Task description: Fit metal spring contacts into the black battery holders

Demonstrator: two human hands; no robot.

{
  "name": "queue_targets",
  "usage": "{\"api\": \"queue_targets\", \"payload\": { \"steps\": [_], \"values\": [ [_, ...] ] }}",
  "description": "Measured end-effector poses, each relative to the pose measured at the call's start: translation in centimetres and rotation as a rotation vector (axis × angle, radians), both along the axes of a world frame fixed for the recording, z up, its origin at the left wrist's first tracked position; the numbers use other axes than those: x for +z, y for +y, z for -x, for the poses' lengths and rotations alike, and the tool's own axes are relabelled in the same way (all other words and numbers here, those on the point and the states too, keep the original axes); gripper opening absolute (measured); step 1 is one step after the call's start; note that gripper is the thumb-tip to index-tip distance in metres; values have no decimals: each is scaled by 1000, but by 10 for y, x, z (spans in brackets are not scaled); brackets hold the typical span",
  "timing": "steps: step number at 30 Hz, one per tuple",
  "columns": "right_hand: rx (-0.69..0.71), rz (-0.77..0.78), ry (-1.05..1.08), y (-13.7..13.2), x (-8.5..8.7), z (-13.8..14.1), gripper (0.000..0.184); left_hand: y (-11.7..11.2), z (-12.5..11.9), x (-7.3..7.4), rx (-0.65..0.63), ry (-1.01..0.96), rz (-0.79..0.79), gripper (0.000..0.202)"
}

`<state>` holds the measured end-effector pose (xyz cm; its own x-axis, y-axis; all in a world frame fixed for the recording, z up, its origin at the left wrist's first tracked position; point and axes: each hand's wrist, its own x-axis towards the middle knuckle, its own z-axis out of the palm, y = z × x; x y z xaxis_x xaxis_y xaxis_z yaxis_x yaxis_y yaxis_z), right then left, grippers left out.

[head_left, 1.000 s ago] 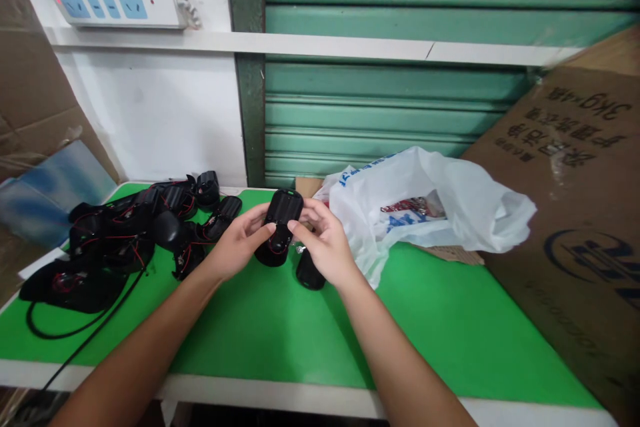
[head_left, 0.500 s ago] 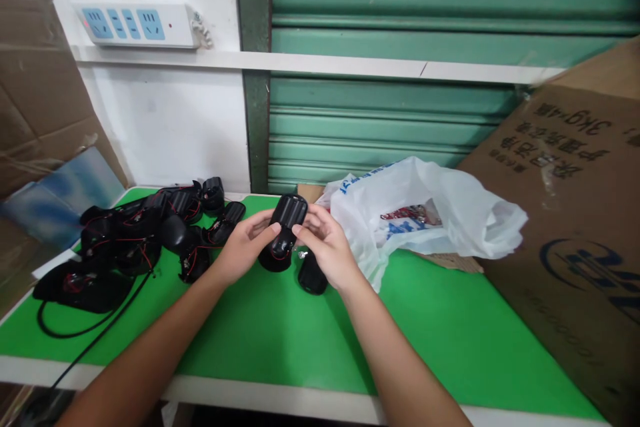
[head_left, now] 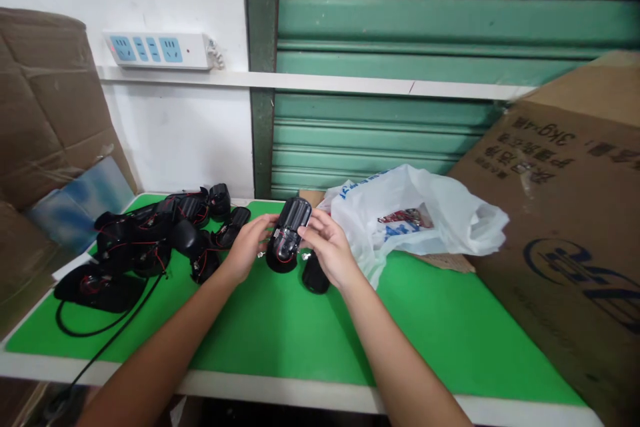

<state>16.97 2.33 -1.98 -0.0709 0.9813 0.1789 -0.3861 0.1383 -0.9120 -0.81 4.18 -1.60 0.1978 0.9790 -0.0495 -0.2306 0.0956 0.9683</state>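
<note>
Both hands hold a black plastic housing (head_left: 289, 235) with red wires, raised a little above the green table mat (head_left: 280, 333). My left hand (head_left: 249, 247) grips its left side with curled fingers. My right hand (head_left: 327, 247) pinches its right side near the top. A second black part (head_left: 315, 275) lies on the mat just under my right hand. To the left lies a pile of similar black housings (head_left: 150, 240) with red wires and a black cable.
A white plastic bag (head_left: 415, 217) with small items lies right of the hands. A large cardboard box (head_left: 565, 227) leans at the right. More cardboard (head_left: 45, 107) stands at the left. A power strip (head_left: 160, 50) hangs on the wall before a green shutter.
The view has shifted, so everything sits lower and further right in frame. The housing has tilted slightly in my hands, showing its wired inside; both hands keep hold of it.
</note>
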Motion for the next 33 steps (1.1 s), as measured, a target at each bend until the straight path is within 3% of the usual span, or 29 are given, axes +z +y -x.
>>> {"api": "queue_targets", "payload": {
  "steps": [5,12,33],
  "values": [
    [-11,20,11,-1,-2,3,41,0,-1,1,6,-2,-19,49],
    [9,71,28,-1,-4,5,44,1,0,4,-6,114,-163,33],
    [108,108,47,-8,9,-2,40,-10,-2,15,-89,75,-112,37]
  ]
}}
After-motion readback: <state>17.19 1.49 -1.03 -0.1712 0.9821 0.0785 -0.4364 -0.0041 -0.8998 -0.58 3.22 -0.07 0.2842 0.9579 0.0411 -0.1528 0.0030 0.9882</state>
